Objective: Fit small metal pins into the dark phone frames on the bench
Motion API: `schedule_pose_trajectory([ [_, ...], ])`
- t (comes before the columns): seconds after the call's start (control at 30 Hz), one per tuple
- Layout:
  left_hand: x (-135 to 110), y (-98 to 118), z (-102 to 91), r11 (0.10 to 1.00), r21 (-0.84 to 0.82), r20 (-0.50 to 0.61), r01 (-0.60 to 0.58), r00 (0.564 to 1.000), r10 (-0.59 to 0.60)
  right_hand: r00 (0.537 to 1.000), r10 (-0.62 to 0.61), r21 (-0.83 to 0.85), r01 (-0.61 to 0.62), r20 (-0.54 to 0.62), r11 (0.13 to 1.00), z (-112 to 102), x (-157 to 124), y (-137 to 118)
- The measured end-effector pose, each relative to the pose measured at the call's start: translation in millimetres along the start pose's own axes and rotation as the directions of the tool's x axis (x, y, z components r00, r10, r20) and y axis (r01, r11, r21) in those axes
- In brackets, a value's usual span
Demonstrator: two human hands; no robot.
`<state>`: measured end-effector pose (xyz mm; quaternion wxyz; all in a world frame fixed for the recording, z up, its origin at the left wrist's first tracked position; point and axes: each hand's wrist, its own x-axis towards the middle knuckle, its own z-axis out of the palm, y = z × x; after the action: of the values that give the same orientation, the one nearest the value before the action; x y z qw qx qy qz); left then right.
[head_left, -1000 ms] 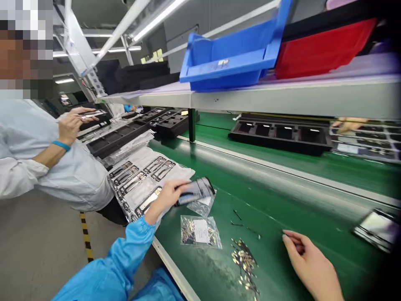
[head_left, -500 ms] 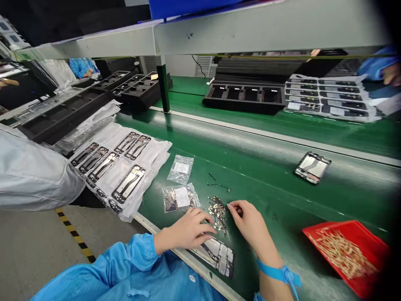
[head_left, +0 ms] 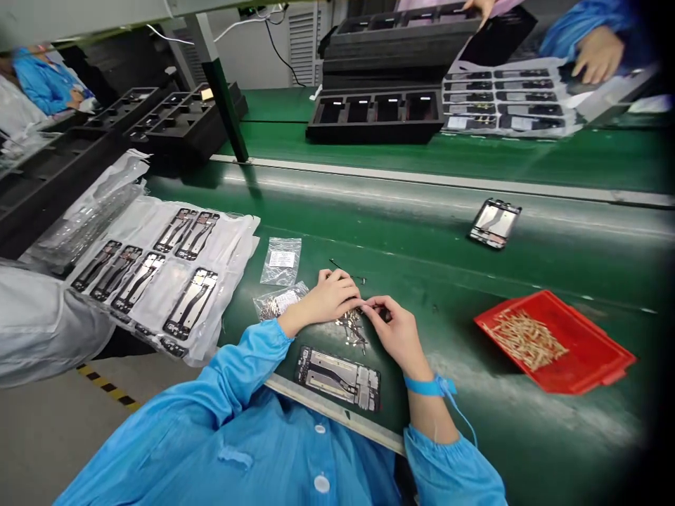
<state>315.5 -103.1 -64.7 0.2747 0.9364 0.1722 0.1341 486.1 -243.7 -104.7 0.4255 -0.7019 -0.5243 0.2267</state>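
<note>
My left hand and my right hand meet at the fingertips above a pile of small dark and gold metallic parts. Both are closed in a pinch; whatever lies between the fingers is too small to make out. Close to the table edge, in front of me, lies a phone frame with a dark ribbon strip along it. Behind my left hand are a thin black cable and a clear bag of small parts, partly covered by that hand. A second labelled bag lies farther back.
At left, a white tray holds several phone frames. A red bin of thin tan sticks stands at right. Another phone frame lies farther back. A shelf post rises behind. Across the bench, a co-worker's hand shows beside a tray.
My hands have come together at the fingertips; before, they were apart on either side of the parts pile. My left hand has left the near phone frame. The camera view has shifted.
</note>
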Motion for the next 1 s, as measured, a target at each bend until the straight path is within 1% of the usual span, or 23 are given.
schedule_pose_trajectory([
  [0.17,-5.4,-5.3,0.2,0.999,-0.043,0.000,-0.004,1.000,0.004,0.999,0.040,0.120,-0.040,0.005,0.992,-5.4,-1.6,-1.2],
  [0.3,-8.0,-7.5,-6.9,0.997,-0.076,-0.012,0.025,1.000,-0.026,0.992,0.097,0.185,-0.080,-0.081,0.979,-8.9,-2.0,2.0],
  [0.37,-8.4,-6.8,-9.3,0.997,-0.061,-0.038,0.044,0.998,-0.047,0.987,0.124,0.212,-0.100,-0.103,0.972,-10.4,-3.3,2.9],
  [0.43,-8.6,-4.5,-9.5,0.998,-0.044,-0.065,0.050,0.996,-0.052,0.989,0.130,0.233,-0.110,-0.075,0.966,-10.7,-4.6,1.8],
  [0.5,-8.6,-1.2,-7.9,0.997,-0.066,-0.065,0.035,0.997,-0.039,0.992,0.122,0.256,-0.114,-0.018,0.960,-9.9,-5.3,-1.4],
  [0.63,-8.4,4.5,-5.9,0.979,-0.203,-0.032,0.029,0.999,-0.036,0.991,0.116,0.319,-0.130,0.061,0.939,-8.8,-4.5,-8.8],
  [0.8,-8.0,7.4,-11.6,0.938,-0.340,-0.029,0.065,0.996,-0.080,0.989,0.117,0.374,-0.142,0.089,0.916,-14.1,-3.2,-11.6],
  [0.9,-7.7,7.7,-14.4,0.927,-0.363,-0.016,0.094,0.994,-0.107,0.989,0.114,0.394,-0.143,0.096,0.908,-16.1,-4.0,-10.4],
  [1.0,-7.3,7.2,-14.9,0.918,-0.381,-0.028,0.112,0.991,-0.132,0.989,0.108,0.409,-0.141,0.103,0.901,-15.8,-5.4,-9.2],
])
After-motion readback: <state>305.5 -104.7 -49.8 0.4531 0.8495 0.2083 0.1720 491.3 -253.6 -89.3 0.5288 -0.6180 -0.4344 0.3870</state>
